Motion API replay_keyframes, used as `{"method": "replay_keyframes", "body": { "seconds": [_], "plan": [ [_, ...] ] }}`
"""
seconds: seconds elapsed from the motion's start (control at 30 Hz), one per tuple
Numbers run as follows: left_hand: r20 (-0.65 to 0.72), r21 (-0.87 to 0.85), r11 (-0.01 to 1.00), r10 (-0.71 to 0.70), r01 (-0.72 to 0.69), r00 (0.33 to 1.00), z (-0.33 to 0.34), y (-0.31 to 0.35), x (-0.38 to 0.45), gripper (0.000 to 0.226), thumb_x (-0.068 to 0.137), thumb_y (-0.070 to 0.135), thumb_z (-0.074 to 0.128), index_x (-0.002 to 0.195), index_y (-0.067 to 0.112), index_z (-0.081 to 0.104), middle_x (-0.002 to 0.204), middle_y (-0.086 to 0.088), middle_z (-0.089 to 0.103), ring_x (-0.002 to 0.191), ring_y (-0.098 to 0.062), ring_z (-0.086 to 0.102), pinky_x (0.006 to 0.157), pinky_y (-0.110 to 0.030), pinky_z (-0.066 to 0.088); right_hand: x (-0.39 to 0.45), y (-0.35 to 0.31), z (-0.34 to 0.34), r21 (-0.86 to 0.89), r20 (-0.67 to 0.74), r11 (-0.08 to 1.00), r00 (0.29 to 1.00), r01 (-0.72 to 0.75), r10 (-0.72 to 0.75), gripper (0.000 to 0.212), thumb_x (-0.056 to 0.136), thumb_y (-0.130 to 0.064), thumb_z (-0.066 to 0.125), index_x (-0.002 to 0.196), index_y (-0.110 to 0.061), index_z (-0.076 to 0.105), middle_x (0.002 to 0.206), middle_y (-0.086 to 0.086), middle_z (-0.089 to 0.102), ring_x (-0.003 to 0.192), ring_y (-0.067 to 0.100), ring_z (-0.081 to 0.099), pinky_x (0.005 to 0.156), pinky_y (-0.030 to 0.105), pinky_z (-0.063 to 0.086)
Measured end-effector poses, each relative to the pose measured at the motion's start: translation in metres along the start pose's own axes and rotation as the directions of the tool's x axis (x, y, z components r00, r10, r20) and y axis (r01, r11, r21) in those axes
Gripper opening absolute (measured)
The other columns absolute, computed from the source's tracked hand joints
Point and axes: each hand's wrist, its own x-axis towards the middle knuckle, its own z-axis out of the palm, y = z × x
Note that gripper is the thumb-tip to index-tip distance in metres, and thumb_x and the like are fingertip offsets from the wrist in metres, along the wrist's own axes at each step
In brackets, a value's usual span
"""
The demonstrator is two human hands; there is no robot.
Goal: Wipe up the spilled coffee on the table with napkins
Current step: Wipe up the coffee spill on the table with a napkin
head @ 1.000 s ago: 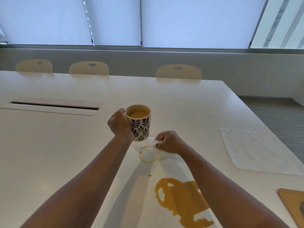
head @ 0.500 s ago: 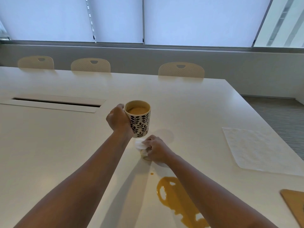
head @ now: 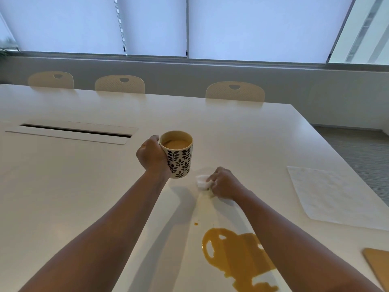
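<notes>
Spilled coffee point(head: 237, 258) — glossy amber puddle; right fingers point(head: 212, 181) around crumpled napkin point(head: 202, 182), left gripping mug point(head: 177, 154).

White table point(head: 84, 197): coffee puddle point(head: 237, 258), flat napkin sheet point(head: 332, 197), wooden board corner point(head: 379, 264).

- Table point(head: 84, 186): smooth white top, low sheen.
- Mug point(head: 179, 161): glazed ceramic by its look, cream with a dark leaf print, faint gloss.
- Napkin point(head: 202, 182): soft white paper, crumpled, matt.
- Spilled coffee point(head: 237, 256), at 5 o'clock from the mug: wet, glossy film.
- Paper sheet point(head: 328, 194), at 3 o'clock: white, embossed, matt.
- Board point(head: 379, 264): pale wood look, matt.
- Chair backs point(head: 120, 84): cream plastic, perforated.
</notes>
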Motion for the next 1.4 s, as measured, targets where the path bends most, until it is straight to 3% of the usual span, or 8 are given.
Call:
{"method": "replay_keyframes", "body": {
  "seconds": [0.2, 0.43, 0.57, 0.7, 0.83, 1.0, 1.2, 1.4],
  "plan": [
    [-0.001, -0.017, 1.0, -0.002, 0.002, 1.0, -0.003, 0.003, -0.002, 0.001, 0.073, 0.009, 0.057, 0.074, 0.01, 0.056, 0.069, -0.008, 0.051, 0.055, -0.02, 0.051, 0.054, -0.031, 0.042, 0.002, -0.02, 0.031, 0.137, -0.102, 0.989, 0.992, -0.059, 0.073, 0.033, 0.08, 0.0, 0.057, 0.107, -0.008, 0.074, 0.107, 0.008, 0.052, 0.1, 0.027, 0.055, 0.081, 0.023, 0.044],
    [-0.013, -0.034, 0.999, 0.001, -0.002, 1.0, -0.009, 0.002, -0.003, 0.011, 0.072, 0.006, 0.057, 0.064, 0.011, 0.051, 0.064, -0.005, 0.049, 0.054, -0.021, 0.05, 0.053, -0.031, 0.041, -0.004, -0.049, 0.028, 0.028, 0.422, 0.97, 0.877, 0.241, -0.23, 0.044, 0.088, -0.001, 0.058, 0.129, -0.015, 0.063, 0.128, 0.001, 0.051, 0.111, 0.019, 0.052, 0.098, 0.026, 0.042],
    [-0.018, -0.037, 0.999, 0.006, -0.006, 1.0, -0.011, 0.001, -0.004, 0.009, 0.072, 0.005, 0.056, 0.066, 0.01, 0.051, 0.062, -0.005, 0.048, 0.052, -0.019, 0.049, 0.052, -0.03, 0.04, -0.005, -0.041, -0.006, -0.151, 0.63, 0.942, 0.763, 0.301, -0.143, 0.043, 0.085, 0.001, 0.055, 0.115, -0.026, 0.072, 0.118, -0.01, 0.059, 0.102, 0.012, 0.052, 0.086, 0.02, 0.04],
    [-0.019, -0.045, 0.999, 0.003, -0.004, 1.0, -0.012, 0.002, -0.006, 0.012, 0.069, 0.004, 0.054, 0.062, 0.011, 0.048, 0.061, -0.004, 0.044, 0.052, -0.02, 0.044, 0.053, -0.031, 0.037, -0.003, -0.025, -0.024, -0.243, 0.554, 0.962, 0.832, 0.127, 0.03, 0.042, 0.082, 0.0, 0.051, 0.102, -0.027, 0.077, 0.118, -0.005, 0.065, 0.104, 0.016, 0.057, 0.094, 0.027, 0.049],
    [-0.007, -0.05, 0.999, -0.001, 0.0, 1.0, -0.013, 0.0, -0.005, 0.02, 0.069, 0.005, 0.055, 0.054, 0.014, 0.048, 0.056, -0.001, 0.047, 0.047, -0.017, 0.047, 0.05, -0.028, 0.039, 0.003, -0.01, -0.027, -0.204, 0.252, 0.979, 0.964, -0.028, 0.08, 0.034, 0.083, -0.009, 0.059, 0.113, -0.019, 0.072, 0.122, 0.004, 0.064, 0.109, 0.021, 0.06, 0.093, 0.023, 0.046],
    [-0.004, -0.042, 0.999, 0.0, -0.001, 1.0, -0.011, -0.003, -0.005, 0.009, 0.069, 0.005, 0.056, 0.063, 0.011, 0.053, 0.064, -0.007, 0.048, 0.054, -0.02, 0.049, 0.053, -0.031, 0.04, 0.007, -0.013, -0.004, -0.061, 0.086, 0.995, 0.992, -0.084, 0.089, 0.036, 0.082, -0.004, 0.056, 0.115, -0.007, 0.069, 0.115, 0.015, 0.065, 0.109, 0.028, 0.06, 0.086, 0.024, 0.044],
    [-0.01, -0.044, 0.999, 0.001, -0.002, 1.0, -0.007, -0.01, -0.001, 0.016, 0.07, 0.005, 0.056, 0.056, 0.014, 0.052, 0.058, -0.003, 0.048, 0.051, -0.018, 0.048, 0.051, -0.03, 0.039, 0.003, -0.029, 0.013, -0.048, 0.264, 0.995, 0.962, 0.091, -0.075, 0.04, 0.088, 0.0, 0.057, 0.126, -0.009, 0.065, 0.124, 0.008, 0.057, 0.114, 0.023, 0.054, 0.095, 0.023, 0.041],
    [-0.009, 0.002, 1.0, 0.026, -0.026, 1.0, -0.007, -0.024, 0.004, 0.008, 0.071, 0.007, 0.055, 0.065, 0.011, 0.059, 0.063, -0.006, 0.052, 0.053, -0.018, 0.052, 0.053, -0.032, 0.041, -0.009, -0.036, -0.001, -0.077, 0.596, 0.963, 0.787, 0.257, -0.162, 0.041, 0.087, 0.002, 0.057, 0.117, -0.023, 0.071, 0.118, -0.009, 0.058, 0.103, 0.012, 0.051, 0.088, 0.021, 0.04]
  ]
}}
